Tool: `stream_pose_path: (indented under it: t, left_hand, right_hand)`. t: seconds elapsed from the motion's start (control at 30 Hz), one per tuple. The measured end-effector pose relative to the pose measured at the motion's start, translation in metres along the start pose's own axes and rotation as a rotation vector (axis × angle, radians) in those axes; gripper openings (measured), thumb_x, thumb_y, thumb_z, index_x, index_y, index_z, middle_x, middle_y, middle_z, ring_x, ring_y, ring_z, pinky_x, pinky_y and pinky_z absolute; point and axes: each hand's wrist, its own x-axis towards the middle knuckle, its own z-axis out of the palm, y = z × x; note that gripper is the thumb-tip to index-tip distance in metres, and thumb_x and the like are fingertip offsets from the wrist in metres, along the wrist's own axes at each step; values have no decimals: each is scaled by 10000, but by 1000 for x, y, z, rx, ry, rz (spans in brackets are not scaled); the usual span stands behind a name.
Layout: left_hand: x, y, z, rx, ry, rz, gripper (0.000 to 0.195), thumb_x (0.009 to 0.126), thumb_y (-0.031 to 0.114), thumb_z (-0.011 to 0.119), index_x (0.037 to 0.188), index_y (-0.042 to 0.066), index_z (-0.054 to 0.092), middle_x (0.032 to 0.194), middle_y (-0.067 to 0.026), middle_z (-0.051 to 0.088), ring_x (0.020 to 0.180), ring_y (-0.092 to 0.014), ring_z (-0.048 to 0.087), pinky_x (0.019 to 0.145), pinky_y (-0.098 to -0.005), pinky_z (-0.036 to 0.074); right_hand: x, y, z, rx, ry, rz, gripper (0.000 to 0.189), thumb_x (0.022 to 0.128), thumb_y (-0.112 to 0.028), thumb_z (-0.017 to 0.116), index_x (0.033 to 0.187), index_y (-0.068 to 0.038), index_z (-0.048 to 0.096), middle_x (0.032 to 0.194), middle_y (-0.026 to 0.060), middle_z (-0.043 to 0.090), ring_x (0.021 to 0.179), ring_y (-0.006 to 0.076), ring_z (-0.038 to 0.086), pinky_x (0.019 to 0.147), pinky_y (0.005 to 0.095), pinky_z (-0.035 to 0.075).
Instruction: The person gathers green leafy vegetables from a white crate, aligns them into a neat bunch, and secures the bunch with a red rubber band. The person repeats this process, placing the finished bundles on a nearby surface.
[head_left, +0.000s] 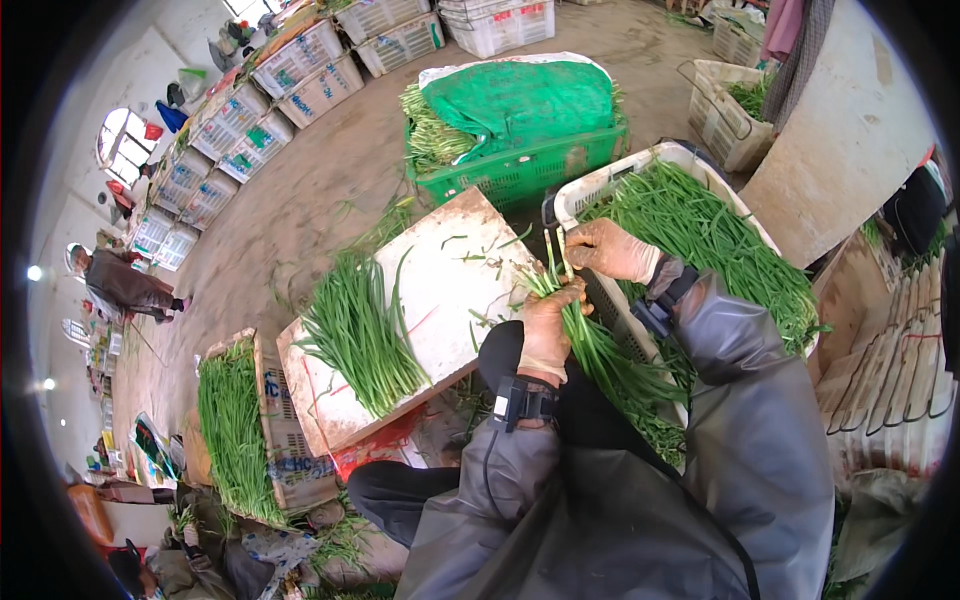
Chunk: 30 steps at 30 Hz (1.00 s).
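Observation:
My left hand (546, 330), in a soiled light-coloured glove, grips a bunch of chive-like greens (600, 352). Its pale stem ends point up and left, and its leaves hang down to the right. Just above, my gloved right hand (609, 251) pinches a pale stalk (563, 255) near the stem ends. To the left of both hands, a pile of the same greens (361, 334) lies on a dirty white board (442, 270) with scraps of leaf at its right end. Close by on the right, a white plastic crate (577, 196) is heaped with loose greens (697, 217).
A green crate (517, 176) with covered bundles stands ahead. Another crate of greens (232, 431) is at the left, near another person (202, 562) low in view. Stacked white crates (300, 75) line the wall. A person (124, 281) stands far left. A large panel (832, 142) leans at right.

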Motion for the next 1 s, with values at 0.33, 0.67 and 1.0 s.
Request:
stream_pose_path:
  t: [0.33,0.67,1.0]
  left_hand:
    - [5,-2,0,13,73,-8,234,901,-51,734,1118,-7,656,1030,-149,742,795,-221,712,701,-415,637]
    - [8,-5,5,154,85,-19,189,872,-33,733,1054,-3,692,919,-122,753,736,-205,717,639,-345,604]
    - [19,-11,1,114,10,-59,199,871,-10,724,1063,-45,681,898,-120,731,670,-242,689,659,-378,617]
  right_hand:
    - [0,17,-5,531,184,312,354,1079,-362,637,1089,-11,685,814,90,675,663,136,597,626,303,493]
    - [5,16,-7,-324,324,131,251,984,-290,680,1056,-76,790,1020,198,759,951,381,734,822,456,582]
    - [-6,-52,-35,-1120,37,-450,697,891,-99,662,1546,-266,490,1608,40,484,1503,303,442,1171,526,449]
